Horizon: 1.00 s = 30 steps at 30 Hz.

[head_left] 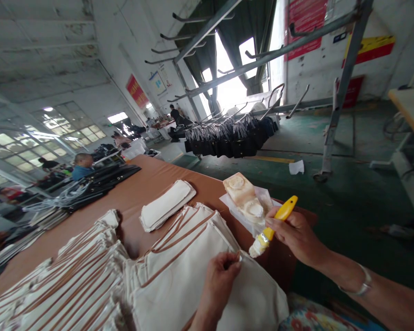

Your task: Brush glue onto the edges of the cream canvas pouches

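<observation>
My right hand [295,232] is closed round the yellow handle of a paintbrush [275,221], its pale, caked bristles pointing down and to the left. The bristle end hangs near the edge of a cream fabric bag piece [179,266] with brown trim. At that edge my left hand [222,276] pinches the fabric between thumb and fingers. Beyond the brush sits a glue-stained plastic container [243,191] on a white sheet at the table's edge. More cream pieces with brown strips [72,276] overlap in a long row to the left.
A small stack of cream panels [167,204] lies on the brown table [141,172]. Black pieces with pale cords [100,184] are at the far left. Past the table, a metal rack [341,92] holds hanging black bags [227,138]. Other people are at work in the background.
</observation>
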### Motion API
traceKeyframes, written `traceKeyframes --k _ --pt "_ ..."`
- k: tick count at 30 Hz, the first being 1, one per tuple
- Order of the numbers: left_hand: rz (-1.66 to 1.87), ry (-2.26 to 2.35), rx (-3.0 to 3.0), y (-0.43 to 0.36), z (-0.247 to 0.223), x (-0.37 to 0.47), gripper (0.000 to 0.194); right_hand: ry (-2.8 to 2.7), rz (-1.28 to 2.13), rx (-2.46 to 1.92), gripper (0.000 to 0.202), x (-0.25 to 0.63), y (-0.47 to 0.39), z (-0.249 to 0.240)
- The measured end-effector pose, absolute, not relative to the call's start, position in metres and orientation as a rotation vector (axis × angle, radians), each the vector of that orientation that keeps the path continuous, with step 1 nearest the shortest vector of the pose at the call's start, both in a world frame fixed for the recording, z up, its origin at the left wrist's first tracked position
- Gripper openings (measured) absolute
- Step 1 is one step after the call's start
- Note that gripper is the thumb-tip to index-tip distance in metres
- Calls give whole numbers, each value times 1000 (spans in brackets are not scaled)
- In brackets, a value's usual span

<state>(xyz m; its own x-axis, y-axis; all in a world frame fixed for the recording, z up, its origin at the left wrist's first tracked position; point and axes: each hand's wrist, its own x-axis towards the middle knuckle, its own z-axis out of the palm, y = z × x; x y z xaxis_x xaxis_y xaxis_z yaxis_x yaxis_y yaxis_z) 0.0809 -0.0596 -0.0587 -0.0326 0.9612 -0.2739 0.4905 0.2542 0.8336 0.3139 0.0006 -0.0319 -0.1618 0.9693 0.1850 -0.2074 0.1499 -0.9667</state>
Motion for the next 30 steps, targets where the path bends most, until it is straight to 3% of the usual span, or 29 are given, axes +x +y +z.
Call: traceKeyframes --k 7,13,23,30 --pt "793 1457 1262 -70 -43 82 24 -1721 1077 -660 22 292 -5 -20" --pt "806 1388 1170 -75 -39 83 22 -1781 815 -669 21 291 3 -16" --pt "785 1380 1279 -76 -44 79 29 -1815 848 -617 17 291 -5 -13" --pt "875 1625 1519 -86 -42 93 21 -1890 858 -604 15 297 -7 -14"
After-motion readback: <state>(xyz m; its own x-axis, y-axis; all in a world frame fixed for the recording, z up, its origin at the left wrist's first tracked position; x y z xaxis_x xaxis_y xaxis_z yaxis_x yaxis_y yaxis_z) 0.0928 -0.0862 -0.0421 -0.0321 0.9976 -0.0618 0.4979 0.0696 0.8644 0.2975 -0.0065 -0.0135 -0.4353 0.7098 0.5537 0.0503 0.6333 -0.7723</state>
